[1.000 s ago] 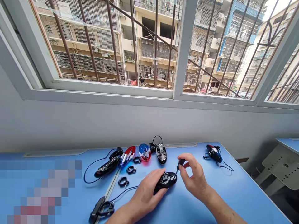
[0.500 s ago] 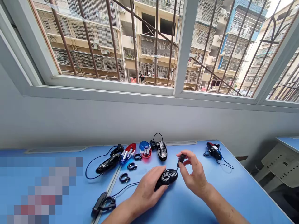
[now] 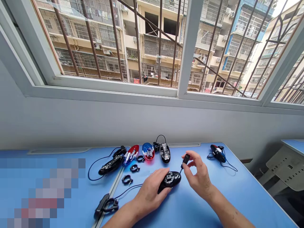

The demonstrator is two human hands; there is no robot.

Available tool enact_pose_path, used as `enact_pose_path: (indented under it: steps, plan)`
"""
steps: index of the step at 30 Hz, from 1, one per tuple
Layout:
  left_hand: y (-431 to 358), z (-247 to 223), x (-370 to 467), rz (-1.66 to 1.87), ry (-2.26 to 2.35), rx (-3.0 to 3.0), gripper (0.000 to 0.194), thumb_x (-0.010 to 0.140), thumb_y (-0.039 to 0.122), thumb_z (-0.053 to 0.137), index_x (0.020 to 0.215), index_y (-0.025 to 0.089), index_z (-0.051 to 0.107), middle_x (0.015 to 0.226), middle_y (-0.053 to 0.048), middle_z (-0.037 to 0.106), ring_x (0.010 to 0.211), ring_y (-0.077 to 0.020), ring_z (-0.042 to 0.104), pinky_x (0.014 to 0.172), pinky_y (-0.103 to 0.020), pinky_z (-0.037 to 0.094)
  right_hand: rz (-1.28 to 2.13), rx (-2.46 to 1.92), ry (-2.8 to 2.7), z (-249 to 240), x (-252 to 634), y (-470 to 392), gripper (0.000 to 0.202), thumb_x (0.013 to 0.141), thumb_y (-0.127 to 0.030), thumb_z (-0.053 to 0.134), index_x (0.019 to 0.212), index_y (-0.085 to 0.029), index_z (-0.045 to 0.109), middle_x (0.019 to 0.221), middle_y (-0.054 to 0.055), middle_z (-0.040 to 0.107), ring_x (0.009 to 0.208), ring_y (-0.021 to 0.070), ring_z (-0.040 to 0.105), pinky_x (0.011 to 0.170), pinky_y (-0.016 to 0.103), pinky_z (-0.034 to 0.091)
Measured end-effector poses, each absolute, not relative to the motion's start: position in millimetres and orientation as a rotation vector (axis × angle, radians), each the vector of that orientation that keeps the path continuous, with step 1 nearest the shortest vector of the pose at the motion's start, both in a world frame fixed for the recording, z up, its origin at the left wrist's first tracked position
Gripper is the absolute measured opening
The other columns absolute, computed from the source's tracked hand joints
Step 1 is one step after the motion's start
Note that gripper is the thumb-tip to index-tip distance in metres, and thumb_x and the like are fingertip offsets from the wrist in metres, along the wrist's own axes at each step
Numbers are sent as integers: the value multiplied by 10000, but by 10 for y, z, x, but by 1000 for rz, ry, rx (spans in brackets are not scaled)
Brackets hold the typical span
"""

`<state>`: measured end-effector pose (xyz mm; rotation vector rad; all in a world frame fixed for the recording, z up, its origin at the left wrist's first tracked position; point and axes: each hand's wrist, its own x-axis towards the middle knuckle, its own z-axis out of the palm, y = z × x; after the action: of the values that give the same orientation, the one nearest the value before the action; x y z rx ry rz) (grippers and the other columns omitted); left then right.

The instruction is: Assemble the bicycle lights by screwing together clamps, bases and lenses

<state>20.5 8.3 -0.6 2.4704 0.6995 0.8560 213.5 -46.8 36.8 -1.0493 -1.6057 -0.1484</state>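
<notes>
At the desk (image 3: 228,186), left hand (image 3: 152,187) clasps black casing (image 3: 175,179); curled right hand (image 3: 199,176) pinches screwdriver (image 3: 185,161).

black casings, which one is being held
The black casing gripped by the left hand, with the screwdriver in the right hand at its right end; the other black casings lie untouched nearer the wall.

I see the left hand (image 3: 152,189) hiding part of the device (image 3: 175,179), can't tell whether the screwdriver's (image 3: 186,160) tip touches it, and find blocky blur (image 3: 47,193) veiling the left desk (image 3: 91,191).
</notes>
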Motion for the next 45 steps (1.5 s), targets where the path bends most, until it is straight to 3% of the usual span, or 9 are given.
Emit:
enact_pose_path:
  steps: [8,20,38,45]
  plan:
    - [94,-32,211,883,679,2473,454,792,223,568,1243,215,517,1177,-105,650,1051,-271,610,901,-392,513,-156,-1118,-1599,362,2163,-454,320,835,-207,586,1137,-247,488,864,24,609,700,147,586,521,261,549]
    - [106,-62,195,882,699,2507,462,782,218,590,1236,214,506,1191,-104,642,1052,-273,613,904,-391,512,-184,-1064,-1647,368,2175,-459,378,849,-79,464,1192,-237,460,959,63,631,821,168,631,583,276,564]
    - [89,-24,201,784,703,2475,433,805,221,571,1228,170,492,1185,-130,628,1058,-278,592,915,-404,489,-100,-1083,-1604,358,2162,-476,391,880,-131,498,1246,-233,409,907,47,637,735,134,623,569,246,542]
    - [97,-43,208,803,719,2472,453,789,215,589,1231,175,500,1200,-131,626,1076,-283,595,923,-395,489,-24,-1328,-1590,384,2294,-450,272,895,-221,456,1167,-209,456,842,31,651,630,139,589,528,255,480]
